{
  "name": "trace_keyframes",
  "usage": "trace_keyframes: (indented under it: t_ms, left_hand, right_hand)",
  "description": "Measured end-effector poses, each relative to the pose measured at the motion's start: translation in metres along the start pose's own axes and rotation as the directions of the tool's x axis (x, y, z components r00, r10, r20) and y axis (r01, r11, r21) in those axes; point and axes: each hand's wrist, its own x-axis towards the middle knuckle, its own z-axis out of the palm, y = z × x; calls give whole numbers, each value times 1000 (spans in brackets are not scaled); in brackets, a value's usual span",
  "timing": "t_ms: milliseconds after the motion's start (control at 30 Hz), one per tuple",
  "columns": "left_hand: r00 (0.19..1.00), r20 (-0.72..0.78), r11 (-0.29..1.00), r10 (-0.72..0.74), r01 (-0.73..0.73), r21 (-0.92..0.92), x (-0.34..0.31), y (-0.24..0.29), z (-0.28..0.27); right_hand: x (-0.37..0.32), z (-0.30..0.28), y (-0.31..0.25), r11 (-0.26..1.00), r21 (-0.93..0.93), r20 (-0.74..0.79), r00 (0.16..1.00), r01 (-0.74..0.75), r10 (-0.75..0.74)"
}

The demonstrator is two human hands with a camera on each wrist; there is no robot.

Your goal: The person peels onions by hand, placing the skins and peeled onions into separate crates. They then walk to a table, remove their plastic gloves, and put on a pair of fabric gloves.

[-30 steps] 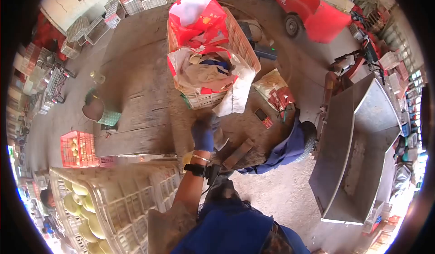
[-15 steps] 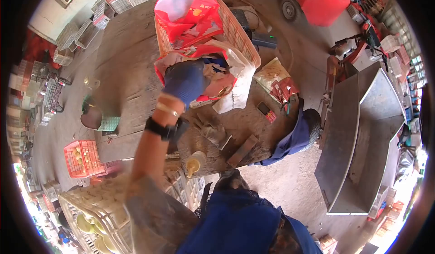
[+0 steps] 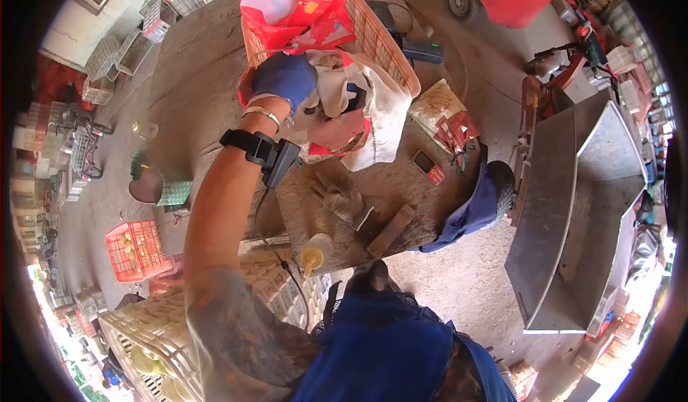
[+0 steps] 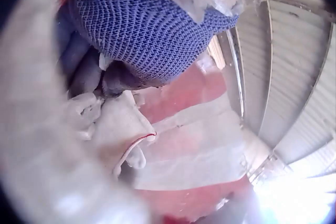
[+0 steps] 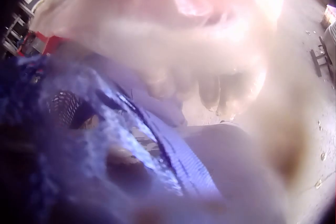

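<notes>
My left hand (image 3: 285,83), in a blue knitted glove, is at the left side of an open white-and-red bag (image 3: 387,108) in an orange crate (image 3: 383,33). Pale cloth pieces and a dark blue piece fill the bag. In the left wrist view the gloved fingers (image 4: 86,74) are curled at a white cloth glove (image 4: 121,129) with a red-stitched hem. A dirty grey work glove (image 3: 340,198) lies on the table below the crate. My right hand (image 5: 210,90), blurred and bare-fingered in its wrist view, is near blue cloth (image 5: 178,155); whether it grips anything I cannot tell.
On the wooden table (image 3: 215,65) are a yellowish bottle (image 3: 315,251), a wooden block (image 3: 391,230), a phone (image 3: 428,165) and a bag of packets (image 3: 446,119). Dark blue cloth (image 3: 473,205) hangs at the right edge. A metal trough (image 3: 573,223) stands right; pale crates (image 3: 265,287) stand lower left.
My left hand has gone from near the table front up into the bag, then a little farther up to its left side. The cloth pieces inside have shifted, and the grey glove has come into view.
</notes>
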Motion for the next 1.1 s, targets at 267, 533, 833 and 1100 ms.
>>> trace_keyframes:
  t_ms: [267, 533, 833, 1100]
  left_hand:
    - [978, 9, 968, 210, -209, 137, -74, 24, -43]
    - [828, 462, 781, 319, -506, 367, -73, 19, -10]
    - [951, 267, 919, 156, -239, 314, -15, -6, 105]
    - [924, 225, 716, 308, -70, -695, 17, -65, 168]
  right_hand:
    - [-17, -3, -8, 840, -435, 5, 933, 325, -359]
    - [-28, 10, -28, 616, -682, 88, 880, 394, -466]
    - [-43, 9, -85, 896, -379, -30, 965, 229, -259]
    - [15, -3, -55, 982, -153, -8, 994, 107, -110]
